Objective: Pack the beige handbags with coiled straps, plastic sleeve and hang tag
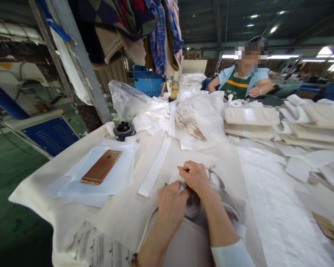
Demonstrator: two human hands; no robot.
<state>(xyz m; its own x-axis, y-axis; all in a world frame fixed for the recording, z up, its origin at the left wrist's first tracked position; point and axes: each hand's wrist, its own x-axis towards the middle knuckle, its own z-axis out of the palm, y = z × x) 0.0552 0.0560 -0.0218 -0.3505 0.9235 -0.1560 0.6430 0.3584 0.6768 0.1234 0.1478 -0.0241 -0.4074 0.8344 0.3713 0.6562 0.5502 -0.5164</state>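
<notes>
My left hand (pixel 171 202) and my right hand (pixel 193 177) meet at the middle of the white work table (pixel 122 211). Both are closed on a pale, rounded fabric piece (pixel 193 207) that lies under them, near a larger beige piece (pixel 183 241) in front of me. The right hand's fingers are curled in a pinch over the piece's upper edge. The left hand presses and grips it from the left, a ring showing on one finger. Exactly what the fingertips pinch is hidden by the hands.
A gold phone (pixel 101 166) lies on clear sleeves at left. A long white strip (pixel 155 167), a black tape roll (pixel 123 130), plastic bags (pixel 200 115) and stacked white padded pieces (pixel 252 120) fill the far side. A person in a green apron (pixel 238 87) stands opposite. Printed paper (pixel 97 248) hangs at the near edge.
</notes>
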